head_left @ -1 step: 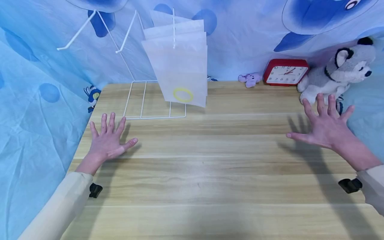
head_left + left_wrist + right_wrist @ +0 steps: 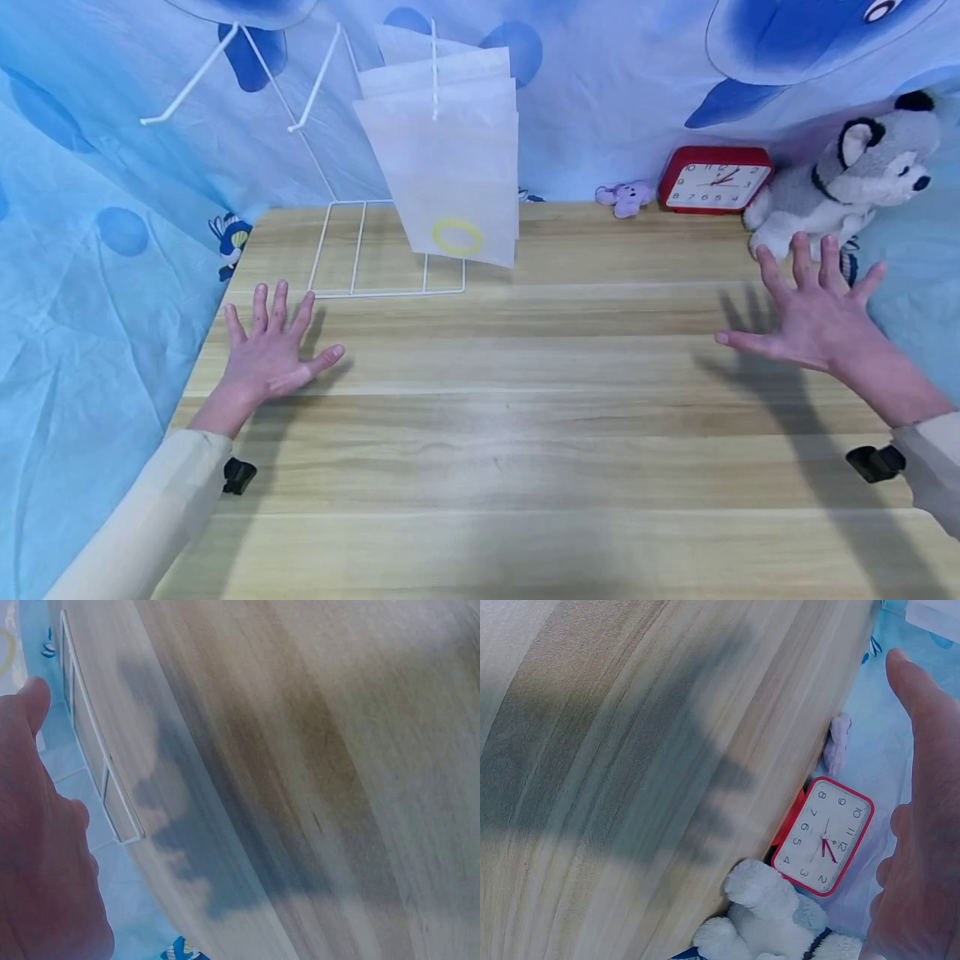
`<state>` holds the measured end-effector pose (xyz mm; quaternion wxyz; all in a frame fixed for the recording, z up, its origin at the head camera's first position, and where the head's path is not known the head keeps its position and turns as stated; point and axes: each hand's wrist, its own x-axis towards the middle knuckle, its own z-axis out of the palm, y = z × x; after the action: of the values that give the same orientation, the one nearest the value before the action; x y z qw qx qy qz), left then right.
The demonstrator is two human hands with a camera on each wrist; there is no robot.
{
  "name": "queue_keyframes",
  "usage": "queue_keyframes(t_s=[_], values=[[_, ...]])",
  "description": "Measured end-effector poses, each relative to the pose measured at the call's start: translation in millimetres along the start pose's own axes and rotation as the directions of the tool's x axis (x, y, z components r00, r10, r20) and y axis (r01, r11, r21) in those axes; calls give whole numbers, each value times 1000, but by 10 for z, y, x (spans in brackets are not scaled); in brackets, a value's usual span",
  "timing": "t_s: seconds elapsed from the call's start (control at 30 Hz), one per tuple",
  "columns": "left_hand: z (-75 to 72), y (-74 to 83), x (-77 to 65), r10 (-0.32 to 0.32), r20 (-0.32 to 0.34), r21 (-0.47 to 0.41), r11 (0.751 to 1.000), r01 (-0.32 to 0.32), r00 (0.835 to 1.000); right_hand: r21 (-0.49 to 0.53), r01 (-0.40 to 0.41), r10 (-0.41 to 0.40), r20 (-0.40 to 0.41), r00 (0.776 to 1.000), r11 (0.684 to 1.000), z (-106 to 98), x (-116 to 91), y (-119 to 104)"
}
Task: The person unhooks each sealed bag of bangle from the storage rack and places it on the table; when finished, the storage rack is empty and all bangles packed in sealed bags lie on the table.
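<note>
Left hand (image 2: 270, 350): fingers spread wide, holding nothing; it is raised over the table (image 2: 495, 375), one fingertip lined up with the near left corner of the rack (image 2: 375, 295); contact there cannot be confirmed. Right hand (image 2: 817, 321): likewise spread wide, holding nothing; it hangs in front of the dog (image 2: 888, 150). The step in hand appears to be a steady presentation of both hands; to do it well, hold the wrists level, part all fingers and point both thumbs inward; allow the left fingertips clearance from the rack, since a knock could shift the wire and set the bags (image 2: 450, 167) swinging; allow the right the same from the dog. The bags hang on the rack's right hook (image 2: 434, 67), beyond the hands and between them, nearer the left; the front one bears a yellow ring (image 2: 457, 237).

Surface: flat, pale wood grain; both hands throw shadows on it; the rack's base lies at rear left. Room: a purple toy (image 2: 628, 198), the clock (image 2: 716, 179) and the dog line the rear right; blue printed cloth (image 2: 600, 75) hangs behind.
</note>
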<state>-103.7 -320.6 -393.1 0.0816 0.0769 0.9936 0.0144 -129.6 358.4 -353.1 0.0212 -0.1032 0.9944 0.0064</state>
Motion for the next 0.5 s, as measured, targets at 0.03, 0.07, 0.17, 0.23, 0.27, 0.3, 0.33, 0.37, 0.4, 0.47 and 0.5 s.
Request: queue_keyframes(t_s=[0.03, 0.07, 0.17, 0.23, 0.27, 0.3, 0.33, 0.37, 0.4, 0.47, 0.5], values=[[-5, -6, 0, -1, -1, -3, 1000, 1, 1000, -3, -1, 1, 1, 1000, 1000, -7, 17, -5], [-9, -14, 2, -2, -1, -6, 1000, 2, 1000, -6, -1, 1, 1, 1000, 1000, -14, 35, -10], [-20, -47, 19, -1, 8, -43, 999, 2, 1000, -10, -1, 1, 8, 1000, 1000, -29, 92, -29], [-29, -99, 67, 15, 23, -105, 994, -12, 1000, -6, 10, -10, 34, 999, 1000, -35, 117, -39], [-43, -128, 100, 24, 35, -147, 989, -19, 999, 1, 17, -17, 51, 999, 1000, -37, 125, -47], [-60, -166, 142, 37, 47, -188, 982, -27, 998, 9, 25, -25, 79, 997, 1000, -35, 128, -54], [-85, -205, 193, 48, 59, -230, 973, -33, 997, 23, 34, -36, 115, 993, 999, -31, 126, -58], [-113, -247, 254, 58, 71, -265, 964, -37, 996, 45, 43, -49, 158, 986, 998, -19, 119, -65], [-146, -290, 320, 67, 82, -294, 955, -40, 994, 67, 52, -64, 195, 979, 996, -3, 111, -74], [-216, -367, 465, 72, 101, -332, 943, -35, 992, 111, 72, -99, 258, 961, 991, 47, 86, -100], [-245, -408, 541, 75, 108, -345, 938, -33, 991, 136, 82, -118, 280, 953, 987, 77, 69, -116]])
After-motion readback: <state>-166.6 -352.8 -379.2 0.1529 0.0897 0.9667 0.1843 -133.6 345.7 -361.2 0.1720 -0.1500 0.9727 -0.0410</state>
